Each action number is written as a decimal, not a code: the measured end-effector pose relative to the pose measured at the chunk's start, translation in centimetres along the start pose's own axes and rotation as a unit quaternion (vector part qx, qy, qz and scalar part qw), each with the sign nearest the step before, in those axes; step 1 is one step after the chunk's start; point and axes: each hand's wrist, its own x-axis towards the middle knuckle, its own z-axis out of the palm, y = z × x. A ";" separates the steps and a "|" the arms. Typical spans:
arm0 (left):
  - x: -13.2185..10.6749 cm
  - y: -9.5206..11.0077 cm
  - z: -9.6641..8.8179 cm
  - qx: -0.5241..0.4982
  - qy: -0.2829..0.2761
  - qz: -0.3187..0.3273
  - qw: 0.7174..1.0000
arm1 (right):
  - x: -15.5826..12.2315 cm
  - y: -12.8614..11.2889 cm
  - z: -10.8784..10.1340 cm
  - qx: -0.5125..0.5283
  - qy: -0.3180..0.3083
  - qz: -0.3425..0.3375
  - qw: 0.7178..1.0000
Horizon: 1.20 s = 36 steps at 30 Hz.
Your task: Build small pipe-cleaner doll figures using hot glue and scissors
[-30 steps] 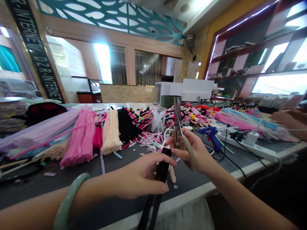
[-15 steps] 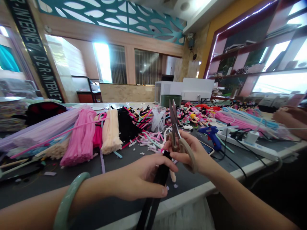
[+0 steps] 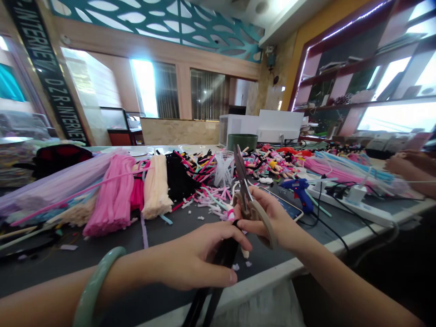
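My left hand (image 3: 195, 256), with a pale green bangle (image 3: 93, 287) on its wrist, grips a bundle of black pipe cleaners (image 3: 221, 259) that runs down past the table edge. My right hand (image 3: 269, 218) holds beige-handled scissors (image 3: 245, 190) with the blades pointing up and away from me. The handles sit close above the black bundle, and the two hands nearly meet. Just below them, a small doll's leg (image 3: 245, 252) shows, with the rest of the doll hidden. Short pink and white pipe cleaner offcuts (image 3: 213, 202) lie beyond the hands.
Bundles of pink, lilac and cream pipe cleaners (image 3: 112, 195) cover the dark table's left side. Heaped dolls (image 3: 272, 161) lie beyond a clear cup (image 3: 224, 169). On the right are a blue glue gun (image 3: 298, 193), a phone (image 3: 286, 204), a power strip (image 3: 350, 204) and a co-worker's hand (image 3: 405, 163).
The scissors have tilted, their tips leaning further left and lower. The black bundle has shifted down and left, with my left hand. The view has turned slightly.
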 end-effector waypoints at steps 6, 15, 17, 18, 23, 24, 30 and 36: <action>-0.1 0.0 0.3 -0.044 -0.026 -0.038 0.998 | 0.0 -0.5 -0.7 -0.027 0.007 -0.029 0.999; 0.0 -0.5 1.4 -0.155 -0.060 -0.093 0.982 | 0.4 -1.6 -3.3 -0.076 0.108 -0.086 0.988; 0.1 -0.5 1.6 -0.170 -0.063 -0.104 0.978 | 0.4 -1.8 -3.9 -0.081 0.138 -0.093 0.983; 0.1 -0.5 1.7 -0.189 -0.060 -0.107 0.974 | 0.5 -2.0 -4.1 -0.086 0.153 -0.096 0.980; 0.5 -1.2 2.0 -0.280 0.047 -0.084 0.955 | 0.6 -2.7 -4.4 -0.088 0.197 -0.098 0.971; 0.6 -1.5 2.0 -0.284 0.061 -0.084 0.953 | 0.6 -2.8 -4.4 -0.085 0.201 -0.094 0.971; 1.1 -1.9 1.8 -0.338 0.060 -0.053 0.938 | 0.6 -2.2 -4.2 -0.087 0.191 -0.093 0.973; 1.3 -0.9 1.7 -0.351 0.084 -0.022 0.932 | 0.6 -1.7 -2.8 -0.065 0.151 -0.069 0.984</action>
